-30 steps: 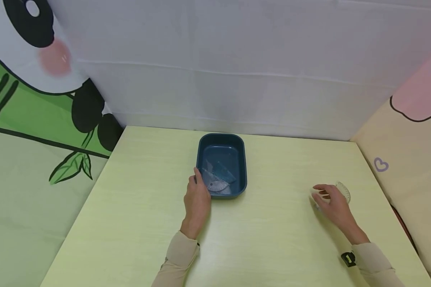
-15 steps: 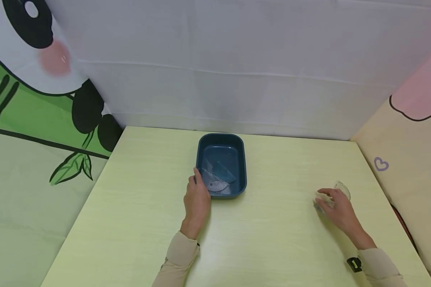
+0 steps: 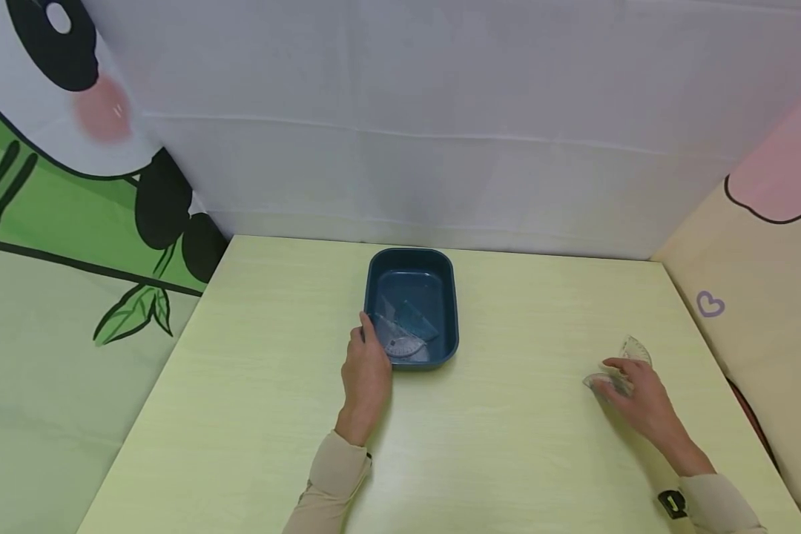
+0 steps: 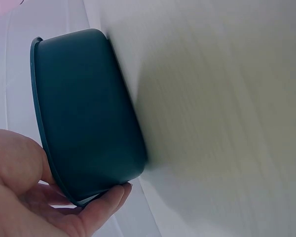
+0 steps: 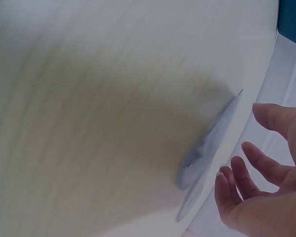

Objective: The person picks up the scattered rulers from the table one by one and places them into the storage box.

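Observation:
My left hand [image 3: 366,374] grips the near-left rim of a dark blue plastic box [image 3: 410,283], thumb at the rim and fingers around the corner in the left wrist view. Inside it lie a clear protractor [image 3: 403,346] and a clear flat piece [image 3: 419,320], perhaps a set square. Far to the right, my right hand [image 3: 647,404] hovers with fingers apart and loosely bent, holding nothing. Beneath and beside it on the table are a clear protractor [image 3: 637,350] and another clear flat piece [image 3: 591,380], partly hidden by the fingers. The right wrist view shows both pieces [image 5: 209,143] apart from the fingertips.
The pale yellow table [image 3: 507,437] extends around the box and both hands. A grey-white cloth wall [image 3: 400,170] rises directly behind the box. Printed panels stand at left and right, the right one [image 3: 767,348] near the table's side edge.
My right hand has drawn back toward the lower right, uncovering more of the clear piece on the left. My left hand and the box have stayed in place.

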The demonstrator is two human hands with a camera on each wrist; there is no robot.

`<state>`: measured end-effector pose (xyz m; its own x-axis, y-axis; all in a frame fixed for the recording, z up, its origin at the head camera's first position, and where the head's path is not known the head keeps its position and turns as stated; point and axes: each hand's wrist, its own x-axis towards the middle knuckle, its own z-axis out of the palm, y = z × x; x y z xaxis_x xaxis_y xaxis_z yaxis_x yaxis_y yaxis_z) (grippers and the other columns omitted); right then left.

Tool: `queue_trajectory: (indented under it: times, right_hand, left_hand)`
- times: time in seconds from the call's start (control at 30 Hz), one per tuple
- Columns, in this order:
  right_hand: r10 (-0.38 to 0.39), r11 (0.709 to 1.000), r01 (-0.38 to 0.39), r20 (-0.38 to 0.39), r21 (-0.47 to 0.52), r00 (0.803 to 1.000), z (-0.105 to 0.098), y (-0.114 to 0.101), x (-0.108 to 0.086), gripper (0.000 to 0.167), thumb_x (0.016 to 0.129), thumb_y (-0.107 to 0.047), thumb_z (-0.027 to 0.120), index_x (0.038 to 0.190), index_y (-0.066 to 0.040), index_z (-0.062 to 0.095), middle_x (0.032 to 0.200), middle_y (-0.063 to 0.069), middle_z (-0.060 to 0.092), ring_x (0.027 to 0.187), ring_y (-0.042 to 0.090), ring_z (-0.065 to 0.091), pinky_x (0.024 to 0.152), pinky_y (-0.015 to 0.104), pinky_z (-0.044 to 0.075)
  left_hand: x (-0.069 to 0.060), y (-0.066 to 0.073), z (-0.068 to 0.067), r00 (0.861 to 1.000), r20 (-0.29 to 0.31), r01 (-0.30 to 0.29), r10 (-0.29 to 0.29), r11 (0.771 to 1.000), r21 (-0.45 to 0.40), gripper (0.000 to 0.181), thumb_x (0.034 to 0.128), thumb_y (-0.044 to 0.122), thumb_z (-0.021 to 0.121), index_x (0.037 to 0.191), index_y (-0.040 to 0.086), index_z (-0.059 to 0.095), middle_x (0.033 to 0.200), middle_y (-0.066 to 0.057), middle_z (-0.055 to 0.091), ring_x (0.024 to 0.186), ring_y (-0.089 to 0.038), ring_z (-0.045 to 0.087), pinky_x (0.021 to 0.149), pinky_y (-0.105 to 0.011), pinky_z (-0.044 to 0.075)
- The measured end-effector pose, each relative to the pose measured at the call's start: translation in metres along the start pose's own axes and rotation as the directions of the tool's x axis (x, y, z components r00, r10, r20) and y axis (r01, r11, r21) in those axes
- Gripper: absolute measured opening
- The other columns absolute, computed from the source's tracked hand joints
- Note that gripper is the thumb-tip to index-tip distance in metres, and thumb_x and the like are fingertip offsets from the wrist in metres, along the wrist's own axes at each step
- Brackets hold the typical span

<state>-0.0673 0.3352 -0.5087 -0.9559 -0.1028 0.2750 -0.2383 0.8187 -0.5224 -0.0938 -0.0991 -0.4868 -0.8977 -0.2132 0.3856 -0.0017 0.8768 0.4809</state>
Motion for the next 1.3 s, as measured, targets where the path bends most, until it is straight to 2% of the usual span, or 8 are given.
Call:
queue_trajectory:
  times: [0.33, 0.63, 0.83, 1.07, 1.3]
  right_hand:
    - [-0.003, 0.999, 0.004, 0.021, -0.033, 1.0, -0.003, 0.005, -0.006, 0.044, 0.082, -0.003, 0.083, 0.117, 0.013, 0.062, 0.106, 0.032, 0.063, 0.095, 0.047, 0.06, 0.075, 0.052, 0.044]
    - [0.041, 0.997, -0.036, 0.065, -0.068, 0.997, -0.006, 0.009, -0.009, 0.049, 0.083, -0.01, 0.084, 0.119, 0.014, 0.06, 0.11, 0.037, 0.062, 0.098, 0.051, 0.056, 0.073, 0.052, 0.043]
    - [0.082, 0.993, -0.073, 0.092, -0.09, 0.992, -0.005, 0.014, -0.012, 0.051, 0.084, -0.014, 0.084, 0.118, 0.014, 0.059, 0.11, 0.035, 0.061, 0.097, 0.048, 0.056, 0.072, 0.048, 0.043]
    - [0.124, 0.987, -0.11, 0.123, -0.116, 0.985, -0.011, 0.01, -0.013, 0.053, 0.087, -0.02, 0.083, 0.119, 0.015, 0.058, 0.111, 0.034, 0.061, 0.096, 0.045, 0.056, 0.073, 0.048, 0.045]
    - [0.136, 0.985, -0.115, 0.172, -0.125, 0.976, -0.02, 0.003, -0.015, 0.052, 0.089, -0.018, 0.081, 0.12, 0.016, 0.057, 0.108, 0.034, 0.061, 0.094, 0.043, 0.057, 0.073, 0.049, 0.046]
  left_hand:
    - [0.0, 0.001, -0.001, 1.0, 0.015, 0.005, -0.005, 1.0, 0.01, 0.056, 0.0945, -0.004, 0.063, 0.147, -0.012, 0.045, 0.115, -0.029, 0.06, 0.086, -0.041, 0.067, 0.059, -0.051, 0.056]
    - [0.0, 0.001, -0.001, 1.0, 0.009, 0.006, -0.006, 1.0, 0.001, 0.055, 0.095, -0.004, 0.063, 0.146, -0.012, 0.045, 0.114, -0.029, 0.06, 0.085, -0.041, 0.067, 0.06, -0.051, 0.056]
    - [0.0, 0.001, -0.001, 1.0, 0.019, 0.012, -0.012, 1.0, 0.005, 0.055, 0.0954, -0.003, 0.063, 0.147, -0.012, 0.045, 0.114, -0.028, 0.06, 0.086, -0.041, 0.067, 0.06, -0.051, 0.056]
    - [0.0, 0.001, -0.004, 0.999, 0.03, 0.016, -0.016, 1.0, 0.004, 0.055, 0.0954, -0.003, 0.063, 0.147, -0.012, 0.045, 0.115, -0.029, 0.06, 0.087, -0.041, 0.067, 0.061, -0.051, 0.056]
    - [0.001, 0.002, -0.007, 0.999, 0.043, 0.021, -0.021, 1.0, -0.001, 0.056, 0.0963, -0.002, 0.062, 0.148, -0.011, 0.044, 0.117, -0.029, 0.059, 0.088, -0.041, 0.067, 0.061, -0.051, 0.056]
